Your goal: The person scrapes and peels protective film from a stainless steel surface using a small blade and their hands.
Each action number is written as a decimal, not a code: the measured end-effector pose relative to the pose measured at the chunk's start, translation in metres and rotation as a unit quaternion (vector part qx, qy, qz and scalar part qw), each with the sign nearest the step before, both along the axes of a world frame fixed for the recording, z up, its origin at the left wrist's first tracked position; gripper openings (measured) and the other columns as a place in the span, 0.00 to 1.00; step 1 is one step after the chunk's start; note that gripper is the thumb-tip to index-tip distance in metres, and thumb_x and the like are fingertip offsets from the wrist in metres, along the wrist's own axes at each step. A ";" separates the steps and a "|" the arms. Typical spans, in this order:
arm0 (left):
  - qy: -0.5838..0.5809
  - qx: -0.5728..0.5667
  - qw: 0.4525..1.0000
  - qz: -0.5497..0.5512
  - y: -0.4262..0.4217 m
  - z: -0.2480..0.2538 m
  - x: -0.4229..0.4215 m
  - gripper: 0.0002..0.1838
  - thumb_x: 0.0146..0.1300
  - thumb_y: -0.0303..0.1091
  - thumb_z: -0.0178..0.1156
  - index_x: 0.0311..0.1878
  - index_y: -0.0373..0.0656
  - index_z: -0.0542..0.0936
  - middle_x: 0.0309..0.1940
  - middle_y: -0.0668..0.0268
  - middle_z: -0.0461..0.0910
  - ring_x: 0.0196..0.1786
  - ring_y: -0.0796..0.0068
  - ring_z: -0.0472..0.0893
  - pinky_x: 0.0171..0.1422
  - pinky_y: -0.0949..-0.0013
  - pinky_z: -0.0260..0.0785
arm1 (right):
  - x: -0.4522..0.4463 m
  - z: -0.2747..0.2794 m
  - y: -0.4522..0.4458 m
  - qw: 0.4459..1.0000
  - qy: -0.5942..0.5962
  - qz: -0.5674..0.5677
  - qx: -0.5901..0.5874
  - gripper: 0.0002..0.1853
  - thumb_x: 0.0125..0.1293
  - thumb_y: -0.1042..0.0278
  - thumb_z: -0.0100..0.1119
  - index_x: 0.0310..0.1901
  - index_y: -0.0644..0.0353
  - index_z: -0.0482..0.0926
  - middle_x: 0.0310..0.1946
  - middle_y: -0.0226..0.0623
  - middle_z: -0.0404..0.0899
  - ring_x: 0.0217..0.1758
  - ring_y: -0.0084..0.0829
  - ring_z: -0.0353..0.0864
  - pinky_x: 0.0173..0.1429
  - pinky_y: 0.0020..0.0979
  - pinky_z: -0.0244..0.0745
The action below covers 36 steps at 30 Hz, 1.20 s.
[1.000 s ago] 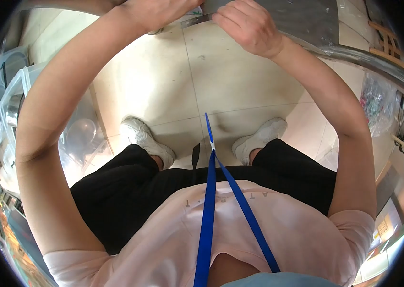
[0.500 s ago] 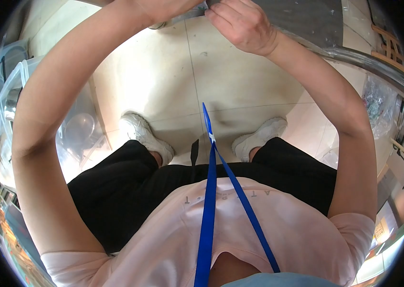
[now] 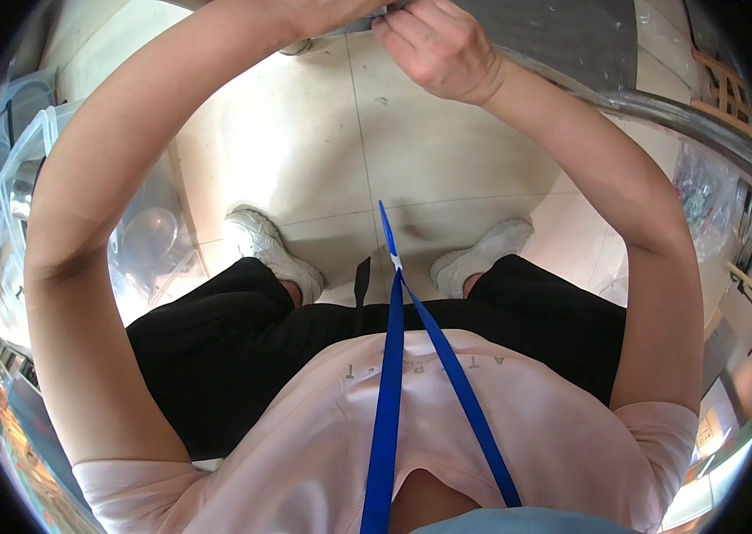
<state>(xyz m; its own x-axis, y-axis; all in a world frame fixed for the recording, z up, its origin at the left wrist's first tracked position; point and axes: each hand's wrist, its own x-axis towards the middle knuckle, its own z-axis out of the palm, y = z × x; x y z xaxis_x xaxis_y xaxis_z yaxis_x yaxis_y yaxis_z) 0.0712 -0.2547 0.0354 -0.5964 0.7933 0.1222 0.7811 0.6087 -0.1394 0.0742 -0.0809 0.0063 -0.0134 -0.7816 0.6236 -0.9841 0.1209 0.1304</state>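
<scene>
At the top edge of the view, my left hand [image 3: 336, 12] is partly cut off, and its fingers are mostly out of frame. Beside it my right hand [image 3: 441, 49] has its fingers closed in a pinch, with the fingertips close to the left hand. A small greyish bit shows between the two hands, too small and hidden to name. Behind the right hand lies a dark grey sheet-like surface [image 3: 563, 44]. A blue lanyard [image 3: 385, 392] hangs from my neck over the pale pink shirt.
A metal rail [image 3: 696, 125] curves along the upper right. Clear plastic containers [image 3: 24, 169] stand at the left, and a transparent plastic bag [image 3: 705, 191] is at the right. Tiled floor [image 3: 305, 133] lies beneath, with my white shoes [image 3: 260, 245] on it.
My right hand has moved slightly left and down, closer to my left hand. My left hand has shifted a little right and up. The strip that stuck out between them is now mostly hidden.
</scene>
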 end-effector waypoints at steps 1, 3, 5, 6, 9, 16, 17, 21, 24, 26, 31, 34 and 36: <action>0.002 0.001 1.000 -0.003 0.000 0.000 0.000 0.06 0.46 0.31 0.52 0.20 0.43 0.77 0.23 0.61 0.76 0.32 0.66 0.78 0.38 0.69 0.70 | 0.000 -0.001 -0.001 1.000 0.000 0.000 -0.001 0.05 0.43 0.72 0.53 0.21 0.64 0.74 0.19 0.34 0.67 0.23 0.31 0.68 0.27 0.30 0.64; -0.002 0.009 1.000 0.000 0.000 0.000 0.000 0.06 0.46 0.31 0.52 0.19 0.43 0.77 0.23 0.62 0.76 0.31 0.66 0.78 0.38 0.69 0.70 | 0.000 -0.002 -0.007 1.000 0.006 -0.004 -0.018 0.04 0.43 0.72 0.53 0.21 0.64 0.74 0.19 0.35 0.68 0.23 0.31 0.68 0.28 0.30 0.64; -0.002 0.002 1.000 0.008 0.000 0.000 0.000 0.06 0.46 0.32 0.52 0.19 0.44 0.77 0.23 0.62 0.77 0.31 0.66 0.78 0.38 0.69 0.70 | 0.000 -0.004 -0.009 1.000 0.007 -0.005 -0.026 0.05 0.43 0.72 0.53 0.22 0.64 0.74 0.20 0.35 0.68 0.24 0.31 0.69 0.28 0.30 0.65; 0.000 -0.008 1.000 0.014 0.001 0.000 0.000 0.06 0.46 0.32 0.52 0.20 0.44 0.77 0.23 0.62 0.77 0.30 0.66 0.78 0.37 0.68 0.70 | 0.000 -0.004 -0.009 1.000 0.005 -0.005 -0.025 0.05 0.44 0.72 0.54 0.22 0.64 0.74 0.20 0.34 0.68 0.23 0.31 0.69 0.28 0.31 0.65; 0.010 -0.014 1.000 0.009 -0.001 -0.003 0.001 0.06 0.47 0.33 0.53 0.20 0.44 0.77 0.23 0.62 0.77 0.30 0.66 0.78 0.36 0.68 0.70 | -0.001 0.002 -0.006 1.000 -0.018 0.013 -0.007 0.05 0.43 0.72 0.54 0.23 0.64 0.75 0.21 0.35 0.70 0.24 0.32 0.70 0.29 0.31 0.66; -0.003 -0.062 0.997 0.040 -0.001 -0.001 0.003 0.07 0.48 0.32 0.52 0.20 0.43 0.77 0.23 0.61 0.78 0.30 0.64 0.78 0.35 0.66 0.70 | -0.040 0.023 0.076 0.990 0.038 -0.068 0.121 0.09 0.46 0.72 0.56 0.32 0.61 0.76 0.27 0.36 0.74 0.31 0.34 0.74 0.35 0.33 0.70; -0.022 -0.044 0.998 0.035 -0.001 -0.001 0.001 0.06 0.47 0.32 0.53 0.20 0.43 0.77 0.23 0.61 0.78 0.30 0.63 0.78 0.36 0.66 0.70 | -0.048 0.022 0.085 0.988 0.036 -0.094 0.121 0.09 0.46 0.71 0.57 0.32 0.60 0.76 0.28 0.36 0.75 0.31 0.34 0.74 0.36 0.34 0.71; -0.053 0.002 0.999 0.000 -0.006 0.000 -0.002 0.03 0.44 0.29 0.54 0.21 0.42 0.76 0.25 0.59 0.78 0.31 0.61 0.78 0.36 0.65 0.71 | -0.049 0.023 0.077 0.986 -0.014 -0.129 0.107 0.07 0.49 0.70 0.57 0.32 0.59 0.77 0.30 0.36 0.75 0.33 0.35 0.75 0.40 0.34 0.71; -0.070 -0.049 0.996 0.024 -0.003 0.004 -0.001 0.03 0.43 0.29 0.56 0.23 0.42 0.77 0.26 0.58 0.77 0.33 0.60 0.78 0.37 0.65 0.71 | -0.030 0.021 0.045 0.971 -0.166 -0.153 0.075 0.06 0.51 0.69 0.57 0.30 0.61 0.78 0.29 0.41 0.76 0.34 0.39 0.76 0.40 0.34 0.72; -0.093 0.002 0.995 0.035 -0.003 0.002 -0.001 0.04 0.42 0.28 0.57 0.25 0.41 0.77 0.26 0.58 0.77 0.33 0.60 0.78 0.36 0.65 0.70 | -0.022 0.017 0.014 0.901 -0.366 -0.218 0.080 0.10 0.51 0.66 0.59 0.29 0.65 0.79 0.28 0.47 0.78 0.33 0.44 0.78 0.39 0.37 0.73; -0.208 0.349 0.899 0.160 -0.003 0.012 0.014 0.07 0.43 0.19 0.54 0.30 0.37 0.75 0.25 0.56 0.74 0.30 0.60 0.75 0.35 0.66 0.67 | -0.022 0.030 -0.030 0.786 -0.497 -0.324 0.176 0.17 0.47 0.59 0.62 0.26 0.70 0.79 0.27 0.56 0.77 0.36 0.51 0.79 0.39 0.43 0.73; -0.210 0.460 0.833 0.224 -0.004 0.005 0.021 0.08 0.47 0.15 0.49 0.31 0.34 0.73 0.24 0.55 0.73 0.28 0.62 0.73 0.34 0.66 0.66 | -0.022 0.029 -0.036 0.771 -0.494 -0.360 0.179 0.17 0.48 0.60 0.60 0.26 0.71 0.79 0.28 0.59 0.77 0.39 0.51 0.79 0.41 0.43 0.73; -0.123 0.447 0.862 0.205 -0.003 -0.001 0.030 0.03 0.51 0.19 0.51 0.30 0.35 0.71 0.25 0.53 0.73 0.30 0.56 0.74 0.35 0.62 0.66 | -0.031 0.022 -0.038 0.760 -0.498 -0.380 0.174 0.15 0.47 0.63 0.59 0.27 0.71 0.79 0.29 0.61 0.76 0.39 0.51 0.79 0.42 0.43 0.73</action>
<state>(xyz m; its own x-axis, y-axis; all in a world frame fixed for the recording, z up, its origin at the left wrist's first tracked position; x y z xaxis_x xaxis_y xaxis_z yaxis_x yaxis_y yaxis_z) 0.1010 -0.2581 0.0342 -0.8992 0.1643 0.4056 0.4142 0.6185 0.6677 0.0432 -0.1187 0.0279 -0.8736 -0.4268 -0.2339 -0.2785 0.8326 -0.4788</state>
